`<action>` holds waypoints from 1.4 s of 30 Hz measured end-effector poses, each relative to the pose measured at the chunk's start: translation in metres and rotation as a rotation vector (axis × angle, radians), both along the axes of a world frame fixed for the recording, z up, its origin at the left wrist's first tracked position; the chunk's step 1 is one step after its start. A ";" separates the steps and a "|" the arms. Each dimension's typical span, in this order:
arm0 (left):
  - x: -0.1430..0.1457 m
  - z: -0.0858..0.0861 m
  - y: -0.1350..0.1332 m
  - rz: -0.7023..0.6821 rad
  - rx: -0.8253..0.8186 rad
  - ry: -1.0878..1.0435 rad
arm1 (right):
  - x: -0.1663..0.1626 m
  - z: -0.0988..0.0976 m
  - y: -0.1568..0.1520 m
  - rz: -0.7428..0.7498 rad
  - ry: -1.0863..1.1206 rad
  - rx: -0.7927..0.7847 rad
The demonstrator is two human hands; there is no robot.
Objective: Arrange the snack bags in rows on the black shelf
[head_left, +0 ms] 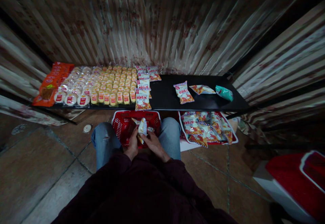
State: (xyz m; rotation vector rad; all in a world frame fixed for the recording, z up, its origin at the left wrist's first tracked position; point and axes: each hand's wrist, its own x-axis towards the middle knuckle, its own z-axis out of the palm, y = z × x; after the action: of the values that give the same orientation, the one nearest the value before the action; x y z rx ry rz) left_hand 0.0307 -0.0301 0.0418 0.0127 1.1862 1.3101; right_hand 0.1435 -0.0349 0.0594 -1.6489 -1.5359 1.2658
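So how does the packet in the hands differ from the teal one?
Colour: the pale packet is whitish with yellow-orange print; the teal packet is blue-green. Pose: the pale packet stands upright, the teal packet lies flat. Place: the pale packet is held by the left hand and right hand over the red basket; the teal packet rests untouched on the black table. Both look like small snack bags.

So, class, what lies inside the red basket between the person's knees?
In the red basket's opening a snack packet shows, held by the left hand and right hand. They cover much of the floor, so anything beneath is hidden.
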 end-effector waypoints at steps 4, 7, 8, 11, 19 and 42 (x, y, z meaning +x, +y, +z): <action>0.001 0.014 -0.002 -0.084 0.130 0.103 | 0.001 -0.001 0.000 -0.007 -0.045 0.055; 0.003 0.019 -0.002 -0.106 0.157 0.161 | 0.004 0.001 0.000 -0.021 -0.034 0.028; 0.004 0.019 -0.001 -0.099 0.162 0.193 | 0.006 0.001 0.000 -0.030 -0.015 0.008; 0.007 0.017 0.002 -0.090 0.153 0.316 | 0.014 0.004 0.001 -0.070 0.078 -0.033; 0.015 0.016 0.010 -0.117 0.053 0.336 | 0.040 0.003 0.010 -0.190 0.295 -0.040; 0.057 0.052 0.068 -0.191 0.311 0.290 | 0.061 0.038 0.050 -0.342 0.374 0.093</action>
State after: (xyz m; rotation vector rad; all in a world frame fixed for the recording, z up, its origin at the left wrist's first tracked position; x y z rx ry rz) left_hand 0.0879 0.0379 0.0940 0.5451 1.1775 1.3392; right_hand 0.2041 0.0148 0.0974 -1.4398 -1.0238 1.2104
